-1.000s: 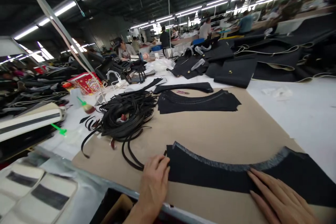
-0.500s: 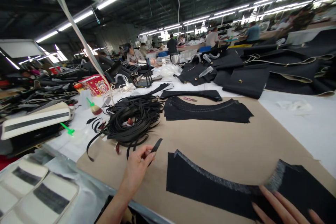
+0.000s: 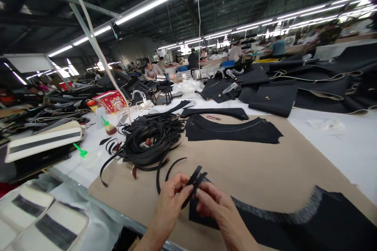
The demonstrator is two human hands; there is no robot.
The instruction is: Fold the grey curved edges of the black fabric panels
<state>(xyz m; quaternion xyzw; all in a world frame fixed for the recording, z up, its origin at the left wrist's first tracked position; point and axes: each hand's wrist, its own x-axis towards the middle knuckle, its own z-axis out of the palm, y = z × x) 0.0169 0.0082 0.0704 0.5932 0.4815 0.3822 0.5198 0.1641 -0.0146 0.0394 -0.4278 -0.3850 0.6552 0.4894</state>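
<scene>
My left hand pinches a narrow black strip whose end stands up past the fingertips. Close against it, my right hand has thumb and fingers closed on the black strips too; two ends cross between the hands. A curved black panel with a rough grey band along its inner edge lies under and right of my right hand, partly covered by it. Beyond my left hand sits a coiled bundle of black strips, with loose ends trailing toward me.
Brown board covers the work area. Behind lie stacked curved black panels and a small pink tool. Green-tipped glue bottles stand left, near cream pieces. Black bag parts fill the back right. People work farther off.
My right hand has left the curved panel and come over to my left hand, closing on the black strips. My left hand has moved right and slightly toward me.
</scene>
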